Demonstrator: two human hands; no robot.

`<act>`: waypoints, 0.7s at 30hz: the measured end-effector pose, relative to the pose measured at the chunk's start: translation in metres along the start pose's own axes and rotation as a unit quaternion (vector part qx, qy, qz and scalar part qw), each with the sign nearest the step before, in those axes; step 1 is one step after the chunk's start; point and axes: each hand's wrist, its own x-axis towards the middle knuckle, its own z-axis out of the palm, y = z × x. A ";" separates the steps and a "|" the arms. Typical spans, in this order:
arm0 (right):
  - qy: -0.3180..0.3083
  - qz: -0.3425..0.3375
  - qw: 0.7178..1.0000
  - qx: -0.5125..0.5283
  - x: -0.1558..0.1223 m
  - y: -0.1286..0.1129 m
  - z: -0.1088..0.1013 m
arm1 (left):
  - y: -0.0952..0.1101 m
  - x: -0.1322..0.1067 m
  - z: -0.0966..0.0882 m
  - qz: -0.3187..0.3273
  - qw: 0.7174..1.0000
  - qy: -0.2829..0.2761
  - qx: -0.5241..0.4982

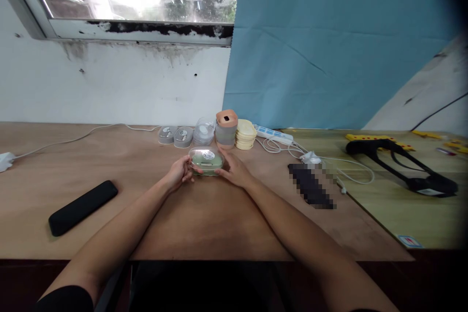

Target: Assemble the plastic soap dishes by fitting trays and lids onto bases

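One green clear-lidded container (207,162), long axis parallel to the counter (204,229) front edge, left hand (178,173) and right hand (236,169) closed on its opposite ends

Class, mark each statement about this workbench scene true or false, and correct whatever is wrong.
1. The left hand and right hand both touch the clear-topped green container. True.
2. The cream stack stands left of the orange-and-grey stack. False: it stands to its right.
3. Two small grey containers sit side by side beyond the left hand. True.
4. The long black object lies to the right of both hands. False: it lies to their left.
5. A white power strip lies near the foot of the blue sheet. True.
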 end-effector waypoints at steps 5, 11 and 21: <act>-0.005 0.022 1.000 0.015 -0.001 0.002 0.000 | -0.002 0.002 -0.002 -0.004 1.000 -0.002 0.019; 0.004 0.033 0.999 0.000 -0.001 0.006 0.002 | -0.005 0.003 -0.005 0.026 0.995 0.054 0.082; -0.008 0.055 0.998 0.006 -0.001 0.011 0.006 | -0.008 0.005 -0.006 0.070 0.971 0.150 0.171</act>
